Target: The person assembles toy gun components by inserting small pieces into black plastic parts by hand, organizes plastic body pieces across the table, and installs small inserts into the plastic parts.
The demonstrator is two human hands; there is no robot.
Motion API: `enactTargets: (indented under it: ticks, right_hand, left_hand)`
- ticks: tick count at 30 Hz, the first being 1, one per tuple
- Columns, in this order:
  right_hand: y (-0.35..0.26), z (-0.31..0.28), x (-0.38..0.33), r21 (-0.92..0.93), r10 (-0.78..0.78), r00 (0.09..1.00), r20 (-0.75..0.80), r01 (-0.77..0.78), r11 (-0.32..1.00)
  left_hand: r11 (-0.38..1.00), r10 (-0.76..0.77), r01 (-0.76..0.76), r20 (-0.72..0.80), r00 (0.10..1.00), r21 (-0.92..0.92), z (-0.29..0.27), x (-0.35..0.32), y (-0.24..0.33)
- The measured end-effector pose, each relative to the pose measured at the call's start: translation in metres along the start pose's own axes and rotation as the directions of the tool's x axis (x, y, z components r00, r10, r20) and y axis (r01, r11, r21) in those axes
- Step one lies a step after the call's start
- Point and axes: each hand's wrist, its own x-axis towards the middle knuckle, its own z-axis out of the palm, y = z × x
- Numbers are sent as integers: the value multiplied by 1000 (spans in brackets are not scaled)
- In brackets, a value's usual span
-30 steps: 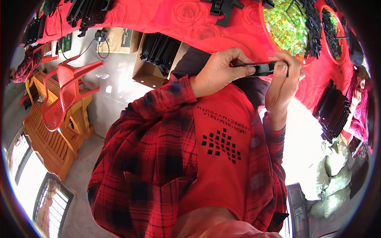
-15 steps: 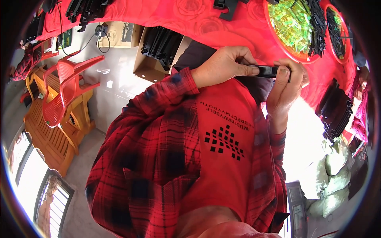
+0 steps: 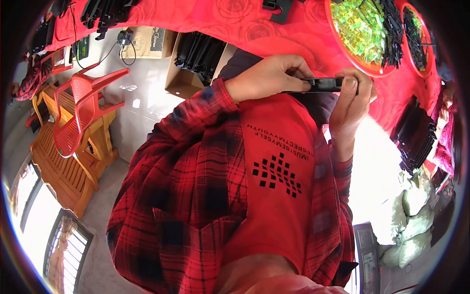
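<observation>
A slim black plastic piece [image 3: 323,85] is stretched level between my two hands, in front of my chest. My left hand [image 3: 268,77] pinches its left end with thumb and fingers. Its right end sits in my right hand [image 3: 353,100], the thumb pressed on the near side and the fingers curled behind. The fingers cover both ends, so its full shape cannot be made out. Beyond my right hand, on the red cloth, stands an orange-rimmed round tray [image 3: 376,75] of yellow-green clear small parts, with black pieces heaped along its right side.
A second round tray [image 3: 431,63] holds more black parts. Stacked black pieces lie at the right [image 3: 415,134] and far left of the red-covered table [image 3: 254,32]. An open carton [image 3: 182,91] of black pieces stands left of me, near a red plastic chair [image 3: 83,105].
My left hand has slid a little to the left, and more of the black piece shows between my hands. My right hand has shifted slightly left and keeps its grip.
</observation>
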Motion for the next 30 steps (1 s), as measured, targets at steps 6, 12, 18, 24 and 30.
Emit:
enactTargets:
  ticks: [6,12,18,24,30]
  right_hand:
    - [8,4,1,354,258,964,67,-265,897]
    - [16,6,8,351,333,937,101,-347,870]
    - [23,7,11,372,388,917,92,-393,841]
    - [21,10,12,362,371,921,120,-389,847]
    - [21,19,8,367,362,930,68,-360,857]
  left_hand:
    - [998,-60,55,219,974,26,-19,-9,14]
    - [983,-93,140,326,941,-123,-21,-10,19]
    - [968,-88,155,311,946,-198,-21,-12,18]
    - [987,-113,136,231,966,-85,-19,-15,17]
    - [939,-63,86,-79,995,332,3,-18,11]
